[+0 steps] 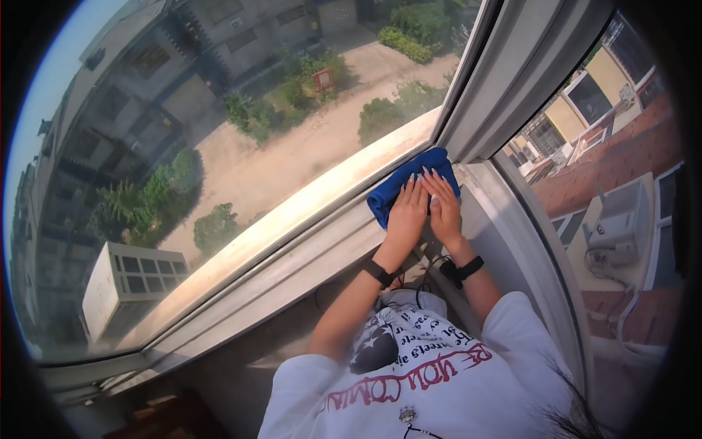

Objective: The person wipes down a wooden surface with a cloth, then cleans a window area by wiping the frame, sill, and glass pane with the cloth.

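Observation:
A folded blue cloth [384,199] lies on the window sill in the corner where the frame meets the upright post. My left hand [409,208] rests flat on the cloth, fingers stretched out and pointing away from me. Beside it, my right hand [444,203] also presses on the cloth with straight fingers, close against the left. Both palms face down and are hidden. Under the hands is the white window frame [300,260], with long grooves running to the lower left.
Glass panes stand on the left and right, joined at a thick white post [504,73]. Outside are an air conditioner unit [139,282] at lower left and another outdoor unit [621,212] at right. Dark cables [420,278] hang near my wrists.

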Available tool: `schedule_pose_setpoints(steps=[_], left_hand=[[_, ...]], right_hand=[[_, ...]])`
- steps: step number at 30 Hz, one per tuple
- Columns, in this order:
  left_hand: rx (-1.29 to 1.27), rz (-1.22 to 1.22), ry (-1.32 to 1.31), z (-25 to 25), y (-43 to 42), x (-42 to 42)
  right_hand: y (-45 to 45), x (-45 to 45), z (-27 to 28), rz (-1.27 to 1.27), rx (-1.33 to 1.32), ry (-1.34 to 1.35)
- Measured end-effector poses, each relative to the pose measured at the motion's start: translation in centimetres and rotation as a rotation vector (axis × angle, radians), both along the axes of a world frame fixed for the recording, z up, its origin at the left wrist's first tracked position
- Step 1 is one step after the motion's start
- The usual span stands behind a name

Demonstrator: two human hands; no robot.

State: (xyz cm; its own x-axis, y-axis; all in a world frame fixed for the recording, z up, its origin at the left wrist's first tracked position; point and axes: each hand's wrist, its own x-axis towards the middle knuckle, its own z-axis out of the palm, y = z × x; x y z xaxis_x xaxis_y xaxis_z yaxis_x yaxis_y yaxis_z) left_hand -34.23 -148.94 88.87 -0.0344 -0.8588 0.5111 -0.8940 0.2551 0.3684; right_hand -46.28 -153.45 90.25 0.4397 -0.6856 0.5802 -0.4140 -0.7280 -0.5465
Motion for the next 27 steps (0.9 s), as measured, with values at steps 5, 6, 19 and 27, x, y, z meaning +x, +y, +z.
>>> schedule_pose_setpoints(steps=[5, 6, 19, 27], left_hand=[[0.067, 0.032, -0.053, 1.6, 8.5, 4.6], [0.080, 0.056, -0.016, 1.8, 10.5, 5.5], [-0.002, 0.149, 0.867, 3.5, 11.9, 3.7], [-0.768, -0.331, 0.594, 24.6, 1.9, -1.2]], right_hand=[[4.3, 2.5, 0.7, 0.210, 0.161, -0.066], [5.3, 3.2, 0.9, 0.268, 0.180, -0.059], [10.7, 4.1, 5.5, 0.260, 0.088, -0.134], [2.2, -2.6, 26.1, 0.257, -0.773, -0.085]])
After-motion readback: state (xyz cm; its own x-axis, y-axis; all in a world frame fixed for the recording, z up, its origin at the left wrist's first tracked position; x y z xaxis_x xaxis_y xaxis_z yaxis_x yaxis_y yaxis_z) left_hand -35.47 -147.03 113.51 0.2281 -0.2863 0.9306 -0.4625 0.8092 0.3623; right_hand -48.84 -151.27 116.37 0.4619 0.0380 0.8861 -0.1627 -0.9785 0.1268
